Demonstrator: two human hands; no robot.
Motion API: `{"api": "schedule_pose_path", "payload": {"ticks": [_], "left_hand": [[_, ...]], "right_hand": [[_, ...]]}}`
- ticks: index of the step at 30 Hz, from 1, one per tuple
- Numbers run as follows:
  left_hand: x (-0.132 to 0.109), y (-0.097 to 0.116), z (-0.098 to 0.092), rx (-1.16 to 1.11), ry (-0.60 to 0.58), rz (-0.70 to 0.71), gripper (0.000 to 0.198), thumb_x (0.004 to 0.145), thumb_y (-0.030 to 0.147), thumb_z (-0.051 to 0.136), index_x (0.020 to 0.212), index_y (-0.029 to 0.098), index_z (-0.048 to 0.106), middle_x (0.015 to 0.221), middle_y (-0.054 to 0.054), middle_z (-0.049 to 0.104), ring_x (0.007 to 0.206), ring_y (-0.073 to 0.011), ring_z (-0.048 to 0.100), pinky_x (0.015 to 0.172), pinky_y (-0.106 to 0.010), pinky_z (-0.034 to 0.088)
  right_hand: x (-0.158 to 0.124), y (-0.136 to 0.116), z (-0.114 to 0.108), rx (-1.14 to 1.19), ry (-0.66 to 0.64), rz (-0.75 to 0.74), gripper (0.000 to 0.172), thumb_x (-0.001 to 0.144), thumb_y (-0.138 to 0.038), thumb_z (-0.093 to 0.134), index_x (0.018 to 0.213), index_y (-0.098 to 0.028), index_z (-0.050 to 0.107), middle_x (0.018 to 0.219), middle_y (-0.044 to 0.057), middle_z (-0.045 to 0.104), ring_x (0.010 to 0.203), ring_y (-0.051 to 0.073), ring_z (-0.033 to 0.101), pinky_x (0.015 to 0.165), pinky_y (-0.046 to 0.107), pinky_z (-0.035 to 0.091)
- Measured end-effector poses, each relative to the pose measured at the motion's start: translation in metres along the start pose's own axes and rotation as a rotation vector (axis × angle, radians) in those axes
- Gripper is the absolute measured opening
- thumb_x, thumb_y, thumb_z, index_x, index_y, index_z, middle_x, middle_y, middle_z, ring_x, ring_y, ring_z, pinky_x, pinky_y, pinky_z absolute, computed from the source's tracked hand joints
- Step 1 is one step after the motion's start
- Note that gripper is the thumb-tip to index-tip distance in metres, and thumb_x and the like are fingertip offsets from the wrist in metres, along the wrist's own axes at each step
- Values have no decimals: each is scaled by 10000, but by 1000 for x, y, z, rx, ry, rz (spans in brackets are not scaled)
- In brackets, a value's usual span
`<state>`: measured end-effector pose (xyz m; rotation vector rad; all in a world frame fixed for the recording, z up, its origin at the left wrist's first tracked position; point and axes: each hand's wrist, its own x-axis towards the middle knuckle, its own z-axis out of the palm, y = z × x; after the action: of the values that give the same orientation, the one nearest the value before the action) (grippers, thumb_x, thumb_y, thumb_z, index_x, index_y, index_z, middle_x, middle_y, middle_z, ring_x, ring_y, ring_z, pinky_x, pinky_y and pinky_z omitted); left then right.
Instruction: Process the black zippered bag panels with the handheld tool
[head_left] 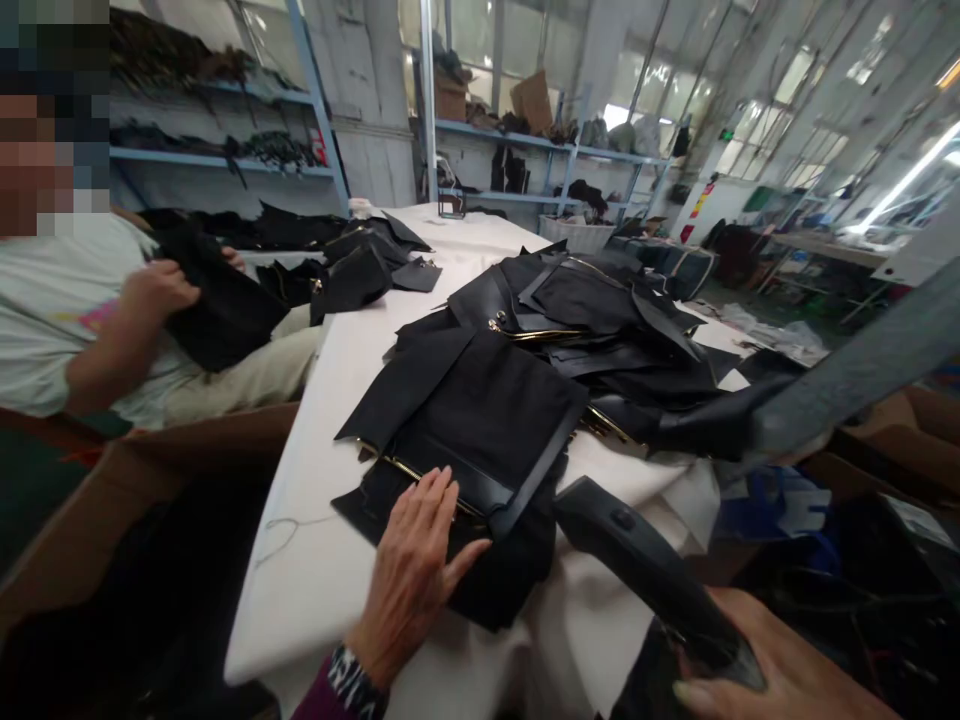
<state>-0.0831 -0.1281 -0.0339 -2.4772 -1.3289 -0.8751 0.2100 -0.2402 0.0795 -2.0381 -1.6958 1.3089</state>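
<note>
My left hand (420, 560) lies flat, fingers stretched out, on a black fabric panel (480, 410) with a gold zipper and a smooth, shiny border. Its fingertips rest by the zipper, and more black cloth shows under the panel. My right hand (772, 660), at the lower right, is wrapped round a black hand-held tool (645, 560) with a long, curved body. The tool's blunt front end points up and left towards the panel, apart from it. Its exact kind is not clear.
Behind the panel, more black pieces with gold zippers (600, 300) are heaped on the white table (300, 560). A co-worker (75, 310) sits at the left, holding black cloth. An open cardboard box (97, 520) stands below them. A grey metal post (862, 370) slants in at the right.
</note>
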Motion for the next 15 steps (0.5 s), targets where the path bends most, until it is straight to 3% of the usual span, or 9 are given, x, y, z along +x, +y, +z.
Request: {"api": "schedule_pose_path", "payload": {"ticks": [4,9,15], "left_hand": [[-5,0,1,-31,-69,-39,585,872,417,543,1311,49,426,1384,-214,451,1298,-334,390,1014,-524,424],[-6,-1,3,-88,-82,-71,581,887,398,520,1351,71,394,1402,-197,438,1317,-315,373,1023,-502,426],[-7,-5,4,-107,-82,-75,557,889,381,515,1341,67,425,1422,-186,421,1330,-300,356,1035,-474,426]], "right_hand": [[15,-31,9,14,-140,-16,229,711,-377,619,786,-172,552,678,16,603,632,184,553,534,251,413],[29,-37,16,98,-212,18,348,733,-459,661,862,-180,500,677,-15,597,558,139,537,479,219,382],[44,-57,21,151,-259,80,314,761,-418,655,921,-182,525,582,-47,570,525,125,512,494,214,388]]}}
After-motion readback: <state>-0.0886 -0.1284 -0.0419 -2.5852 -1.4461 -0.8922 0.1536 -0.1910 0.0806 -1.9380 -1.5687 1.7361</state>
